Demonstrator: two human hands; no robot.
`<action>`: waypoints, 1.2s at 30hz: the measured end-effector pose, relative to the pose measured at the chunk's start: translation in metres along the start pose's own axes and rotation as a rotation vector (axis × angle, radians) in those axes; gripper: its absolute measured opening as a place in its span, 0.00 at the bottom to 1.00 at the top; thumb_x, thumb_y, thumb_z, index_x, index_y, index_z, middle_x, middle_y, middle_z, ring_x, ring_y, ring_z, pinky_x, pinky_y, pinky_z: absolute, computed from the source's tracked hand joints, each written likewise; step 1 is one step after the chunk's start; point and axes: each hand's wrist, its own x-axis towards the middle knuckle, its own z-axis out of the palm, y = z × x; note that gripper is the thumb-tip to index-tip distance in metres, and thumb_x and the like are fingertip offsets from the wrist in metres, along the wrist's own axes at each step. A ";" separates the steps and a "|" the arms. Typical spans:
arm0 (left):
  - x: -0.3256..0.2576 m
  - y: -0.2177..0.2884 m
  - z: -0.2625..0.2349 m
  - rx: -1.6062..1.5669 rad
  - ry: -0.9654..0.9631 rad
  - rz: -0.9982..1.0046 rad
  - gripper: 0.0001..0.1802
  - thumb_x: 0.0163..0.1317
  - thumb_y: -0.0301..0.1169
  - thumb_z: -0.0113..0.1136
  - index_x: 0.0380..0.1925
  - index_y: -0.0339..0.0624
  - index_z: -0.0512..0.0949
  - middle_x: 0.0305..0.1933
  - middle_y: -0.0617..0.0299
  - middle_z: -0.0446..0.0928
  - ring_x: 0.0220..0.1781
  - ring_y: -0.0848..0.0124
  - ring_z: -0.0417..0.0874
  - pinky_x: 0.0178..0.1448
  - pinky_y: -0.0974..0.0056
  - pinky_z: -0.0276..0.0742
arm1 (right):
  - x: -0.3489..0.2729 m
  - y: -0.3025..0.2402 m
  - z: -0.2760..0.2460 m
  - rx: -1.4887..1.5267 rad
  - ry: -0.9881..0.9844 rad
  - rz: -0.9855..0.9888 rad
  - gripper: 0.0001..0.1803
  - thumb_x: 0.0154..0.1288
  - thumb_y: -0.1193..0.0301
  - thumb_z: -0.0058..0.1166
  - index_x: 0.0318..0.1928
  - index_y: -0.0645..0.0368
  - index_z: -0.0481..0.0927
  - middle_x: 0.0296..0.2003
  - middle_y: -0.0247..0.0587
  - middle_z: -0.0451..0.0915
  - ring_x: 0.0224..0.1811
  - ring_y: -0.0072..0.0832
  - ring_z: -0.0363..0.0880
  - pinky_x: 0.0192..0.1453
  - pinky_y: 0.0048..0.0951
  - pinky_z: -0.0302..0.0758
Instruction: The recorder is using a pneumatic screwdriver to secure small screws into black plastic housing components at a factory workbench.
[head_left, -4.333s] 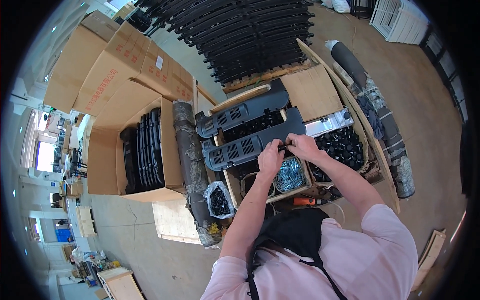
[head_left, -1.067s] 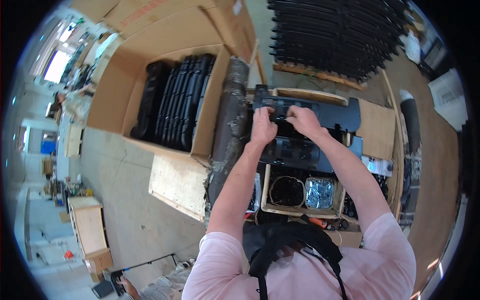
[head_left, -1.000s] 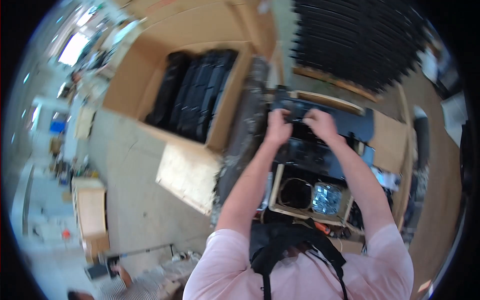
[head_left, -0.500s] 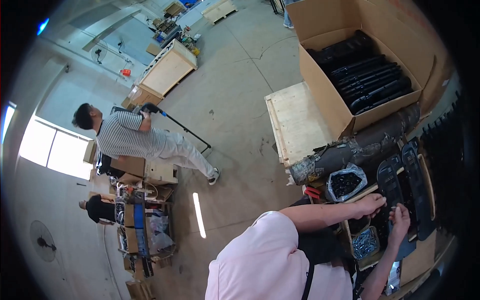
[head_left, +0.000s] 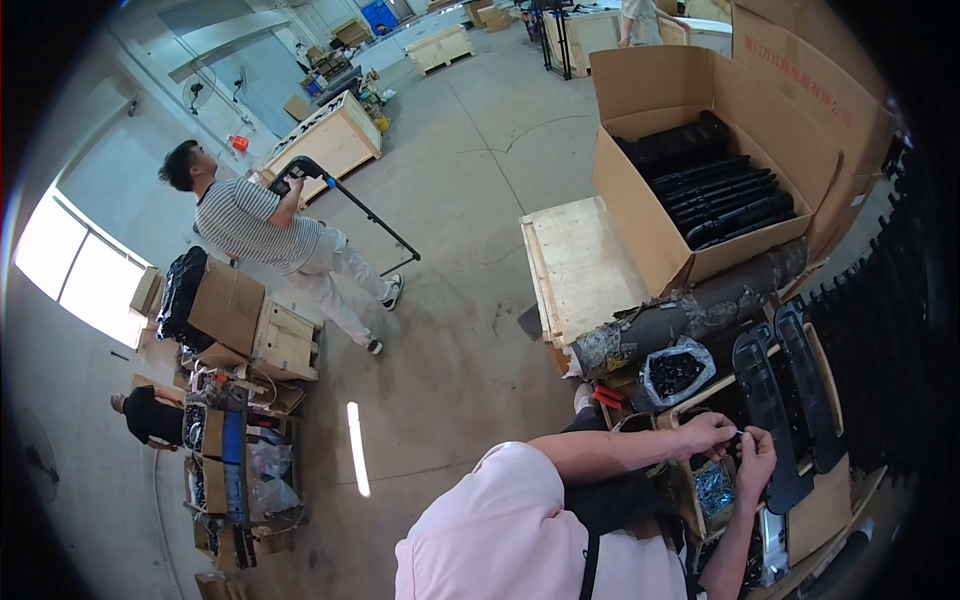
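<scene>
My left hand (head_left: 707, 436) and my right hand (head_left: 757, 462) meet fingertip to fingertip above the bench's near side. Both are closed in a pinch around a small pale piece (head_left: 739, 432), too small to name. Beyond the fingers, two long black molded panels lie side by side, the nearer panel (head_left: 764, 390) beside the farther panel (head_left: 812, 375). Below my left hand is an open tray of shiny screws (head_left: 713, 490). A clear plastic bag (head_left: 655, 378) of small black parts sits farther off, near a red-handled tool (head_left: 607, 397).
An open cardboard box (head_left: 640, 215) of black parts stands on a wooden crate (head_left: 575, 262), behind a worn dark roll (head_left: 690, 312). Dense black parts (head_left: 885, 330) line the right side. On the left, a person (head_left: 255, 225) carries a pole-mounted device near a cluttered workbench (head_left: 225, 450).
My hands have drawn closer together and away from the black panels, toward the screw tray. The whole view has shifted. The person with the pole has turned and holds the device higher.
</scene>
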 end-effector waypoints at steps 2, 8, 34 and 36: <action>-0.007 -0.003 -0.001 -0.020 0.015 0.014 0.16 0.78 0.38 0.56 0.54 0.38 0.75 0.37 0.64 0.76 0.35 0.75 0.80 0.37 0.68 0.83 | -0.008 -0.006 0.003 -0.008 0.001 0.012 0.07 0.74 0.74 0.57 0.47 0.63 0.82 0.34 0.29 0.80 0.32 0.14 0.74 0.37 0.19 0.72; -0.018 -0.007 -0.005 0.009 0.007 0.045 0.15 0.77 0.38 0.57 0.55 0.41 0.75 0.37 0.65 0.76 0.35 0.75 0.80 0.38 0.68 0.83 | -0.023 -0.005 0.004 -0.016 -0.023 0.009 0.05 0.73 0.75 0.57 0.45 0.63 0.82 0.32 0.28 0.79 0.31 0.13 0.73 0.35 0.18 0.71; -0.026 -0.017 -0.005 -0.030 0.059 -0.109 0.13 0.77 0.35 0.57 0.50 0.37 0.75 0.42 0.58 0.83 0.40 0.71 0.87 0.45 0.64 0.88 | -0.040 -0.040 -0.003 -0.490 -0.203 -0.141 0.16 0.67 0.77 0.57 0.54 0.62 0.81 0.35 0.51 0.86 0.37 0.42 0.87 0.45 0.36 0.81; -0.023 -0.022 -0.005 -0.008 0.061 -0.074 0.13 0.77 0.35 0.57 0.50 0.37 0.75 0.41 0.57 0.84 0.38 0.70 0.87 0.43 0.64 0.88 | -0.039 -0.044 -0.005 -0.482 -0.195 -0.124 0.16 0.66 0.77 0.57 0.54 0.61 0.81 0.36 0.52 0.86 0.38 0.43 0.87 0.45 0.37 0.81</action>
